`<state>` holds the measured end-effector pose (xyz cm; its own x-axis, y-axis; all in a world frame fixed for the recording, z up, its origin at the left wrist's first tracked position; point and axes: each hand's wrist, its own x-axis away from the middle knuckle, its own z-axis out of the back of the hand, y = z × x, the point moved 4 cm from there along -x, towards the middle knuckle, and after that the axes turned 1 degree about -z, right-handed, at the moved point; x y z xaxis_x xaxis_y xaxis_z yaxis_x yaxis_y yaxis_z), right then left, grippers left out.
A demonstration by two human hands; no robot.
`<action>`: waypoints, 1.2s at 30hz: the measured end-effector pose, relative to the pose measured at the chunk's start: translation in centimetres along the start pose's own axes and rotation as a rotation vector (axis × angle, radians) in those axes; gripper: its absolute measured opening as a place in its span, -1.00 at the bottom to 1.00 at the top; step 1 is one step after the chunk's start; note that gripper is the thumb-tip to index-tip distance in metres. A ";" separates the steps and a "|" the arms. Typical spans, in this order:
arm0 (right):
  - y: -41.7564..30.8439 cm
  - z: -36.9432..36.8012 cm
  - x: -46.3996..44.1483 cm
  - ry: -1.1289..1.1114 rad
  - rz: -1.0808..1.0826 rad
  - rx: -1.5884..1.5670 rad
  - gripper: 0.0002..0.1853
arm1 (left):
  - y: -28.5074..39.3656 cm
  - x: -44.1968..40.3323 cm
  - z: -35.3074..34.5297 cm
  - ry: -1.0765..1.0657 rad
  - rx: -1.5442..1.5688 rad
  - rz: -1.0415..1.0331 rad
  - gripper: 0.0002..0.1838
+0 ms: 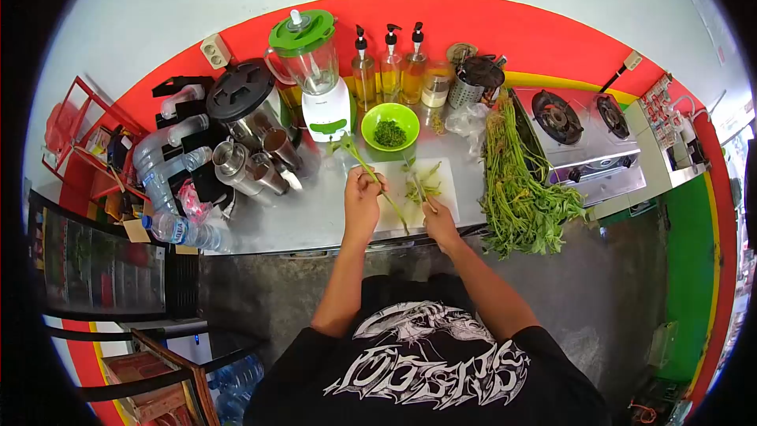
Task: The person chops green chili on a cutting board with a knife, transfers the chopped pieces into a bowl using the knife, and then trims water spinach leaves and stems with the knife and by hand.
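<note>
My left hand (363,191) is closed round a green stalk (393,207) that slants over the left part of a white cutting board (447,181). My right hand (439,216) grips a knife (416,184), its blade pointing away from me over the board. Cut green stems and leaves (428,189) lie on the board beside the blade. Just beyond the board is a green bowl (410,123) with chopped greens (389,134) inside. A large bunch of leafy stalks (516,189) lies to the right of the board and hangs over the counter's edge.
A blender (319,87), pump bottles (389,71) and a jar (435,88) line the red wall. Metal pitchers (234,166) and plastic bottles (185,233) crowd the left side of the steel counter (315,217). A gas stove (587,142) stands at the right.
</note>
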<state>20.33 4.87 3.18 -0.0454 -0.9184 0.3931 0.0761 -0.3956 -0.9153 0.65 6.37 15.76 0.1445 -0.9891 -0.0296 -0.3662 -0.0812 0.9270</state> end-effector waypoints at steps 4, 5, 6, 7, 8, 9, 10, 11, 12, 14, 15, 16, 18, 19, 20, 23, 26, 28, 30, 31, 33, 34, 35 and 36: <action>2.1 0.6 0.5 -0.058 -0.164 -0.013 -0.35 | 0.9 0.4 -0.5 0.061 0.027 0.042 -0.79; 2.2 0.7 0.7 -0.067 -0.180 -0.025 -0.33 | 0.7 0.2 -0.4 0.066 0.030 0.045 -0.79; 2.1 0.9 1.0 -0.076 -0.196 -0.035 -0.32 | 0.9 0.0 -0.2 0.075 0.013 0.023 -0.82; 1.8 1.1 1.2 -0.078 -0.196 -0.026 -0.32 | 1.1 -0.1 -0.2 0.086 -0.002 -0.002 -0.84; 1.4 1.4 1.4 -0.072 -0.182 -0.041 -0.34 | 1.2 0.0 -0.5 0.118 0.007 -0.026 -0.79; 0.7 1.7 1.7 -0.068 -0.168 -0.058 -0.37 | 1.1 -0.1 -0.6 0.126 0.014 -0.028 -0.79; 0.1 2.1 2.0 -0.072 -0.167 -0.050 -0.37 | 1.0 -0.2 -0.8 0.110 0.017 -0.013 -0.78; -0.7 2.5 2.4 -0.076 -0.152 -0.117 -0.40 | 0.9 -0.3 -0.9 0.092 0.017 0.002 -0.75; -1.6 2.8 2.8 -0.077 -0.137 -0.188 -0.43 | 1.1 -0.3 -1.1 0.095 0.019 -0.001 -0.75; -3.4 3.5 3.7 -0.077 -0.127 -0.223 -0.47 | 1.8 -0.2 -2.3 0.011 -0.014 0.018 -0.73; -4.4 3.7 4.2 -0.074 -0.120 -0.259 -0.51 | 1.9 -0.1 -2.7 -0.033 -0.030 0.029 -0.69; -5.4 4.0 4.6 -0.076 -0.080 -0.270 -0.56 | 1.7 -0.3 -2.7 -0.082 -0.051 0.034 -0.63; -7.1 4.3 5.5 -0.087 0.003 -0.253 -0.57 | 1.5 -0.3 -3.1 -0.098 -0.026 0.037 -0.64; -8.2 4.4 6.1 -0.102 0.085 -0.234 -0.57 | 1.6 -0.3 -3.3 -0.108 -0.003 0.040 -0.65; -9.1 4.5 6.6 -0.096 0.088 -0.235 -0.57 | 1.5 -0.3 -3.5 -0.116 0.017 0.055 -0.65; -11.9 4.0 8.4 -0.110 0.191 -0.113 -0.58 | 1.9 -0.3 -4.2 -0.144 -0.068 0.042 -0.67; -14.0 3.2 9.7 -0.169 0.261 -0.111 -0.53 | 1.6 -0.3 -4.3 -0.139 -0.093 -0.027 -0.75; -14.9 2.4 10.3 -0.200 0.276 -0.164 -0.52 | 1.8 -0.2 -4.4 -0.148 -0.146 -0.072 -0.80; -15.7 1.7 10.7 -0.245 0.333 -0.162 -0.47 | 1.9 -0.1 -4.6 -0.146 -0.116 -0.071 -0.81; -15.7 1.5 10.5 -0.242 0.335 -0.163 -0.47 | 2.1 0.0 -4.8 -0.137 -0.087 -0.069 -0.81; -15.5 0.8 10.1 -0.271 0.374 -0.157 -0.44 | 2.5 0.3 -5.2 -0.115 -0.040 -0.093 -0.84; -15.7 0.6 10.1 -0.287 0.375 -0.143 -0.41 | 2.7 0.4 -5.1 -0.106 -0.033 -0.099 -0.86; -15.5 0.4 9.8 -0.289 0.375 -0.144 -0.41 | 2.8 0.6 -5.0 -0.095 -0.026 -0.105 -0.88; -15.4 0.2 9.4 -0.281 0.447 -0.054 -0.41 | 2.5 0.4 -4.5 -0.082 -0.071 -0.099 -0.90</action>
<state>18.91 2.30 20.98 0.2486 -0.9680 -0.0345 -0.0249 0.0292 -0.9993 3.91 6.29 19.78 0.1006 -0.9835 -0.1502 -0.2875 -0.1733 0.9420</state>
